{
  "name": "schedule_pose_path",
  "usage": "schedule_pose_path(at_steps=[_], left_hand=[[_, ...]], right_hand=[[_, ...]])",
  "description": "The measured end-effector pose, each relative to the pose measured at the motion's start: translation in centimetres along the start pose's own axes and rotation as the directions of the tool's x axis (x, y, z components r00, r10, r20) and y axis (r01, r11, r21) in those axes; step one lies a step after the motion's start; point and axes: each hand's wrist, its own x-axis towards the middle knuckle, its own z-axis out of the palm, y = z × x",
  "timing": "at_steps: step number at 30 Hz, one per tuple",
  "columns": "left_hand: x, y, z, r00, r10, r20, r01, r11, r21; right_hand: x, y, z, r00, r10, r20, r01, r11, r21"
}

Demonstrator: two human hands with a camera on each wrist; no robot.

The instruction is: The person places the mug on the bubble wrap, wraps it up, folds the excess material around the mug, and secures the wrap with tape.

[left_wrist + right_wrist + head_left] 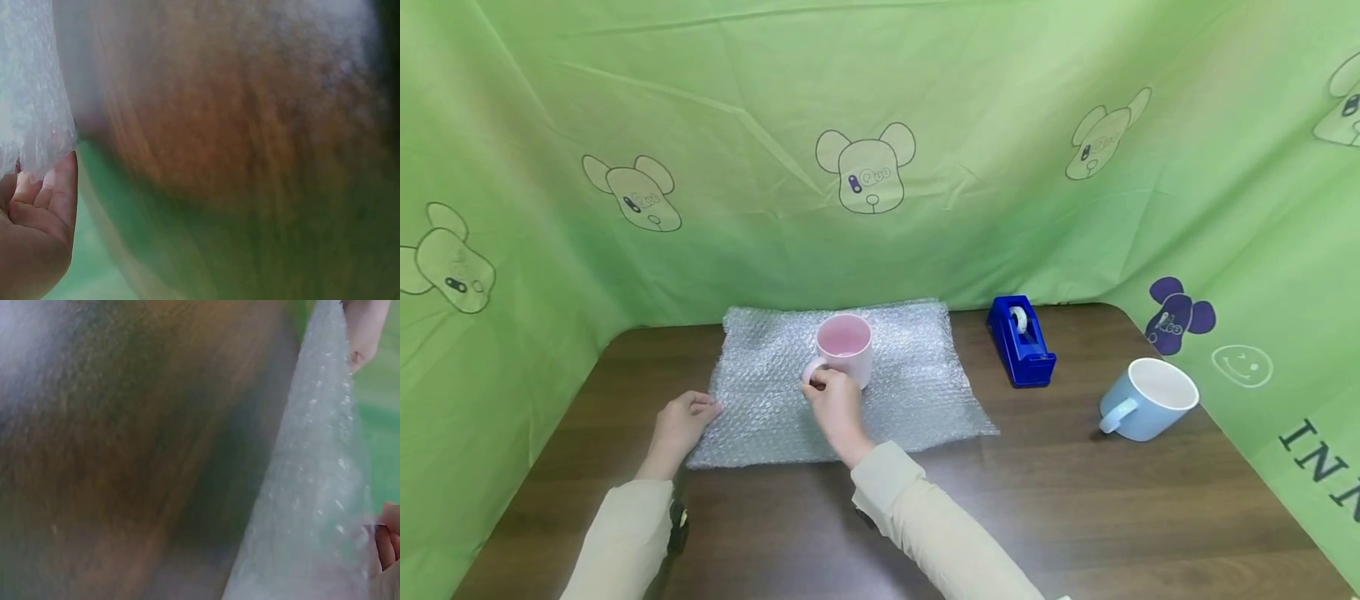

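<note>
Bubble wrap (917, 367) lies spread on the brown tabletop (760, 533), its left edge pinched in the person's left hand (681, 427). A tug there would probably slide the wrap under the pink mug (853, 367) and could tip it. That mug stands upright near the wrap's middle, the right hand (838, 412) gripping its handle on the left side; whether the base carries its full weight cannot be told. Such a one-sided hold may let the mug lean if lifted quickly. Farther right, the blue mug (1150, 417) stands close to the tabletop's right edge, so a careless sweep could knock it off.

For room, a strip of wood runs left of the wrap, while the far edge sits close to the hanging green cloth (775, 250). The near side gives the widest stretch. Rightward, the blue tape dispenser (1018, 346) stands just beside the wrap, limiting movement there.
</note>
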Motion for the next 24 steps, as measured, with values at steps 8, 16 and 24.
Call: schedule_pose_path(at_steps=[8,16,24], left_hand=[[0.1,0.0,0.2,1.000,0.005,0.000,-0.005,1.000,0.005],[0.2,0.0,0.1,1.000,-0.001,0.004,0.001,1.000,0.003],[0.3,-0.1,0.3,1.000,0.023,-0.007,-0.023,1.000,0.015]], right_hand=[[-0.4,0.7,1.2,1.000,-0.013,-0.003,0.013,1.000,-0.026],[-0.6,0.8,1.9,1.000,-0.028,-0.002,0.027,0.998,-0.055],[-0.6,1.5,2.5,0.999,-0.034,-0.010,0.034,0.999,-0.012]])
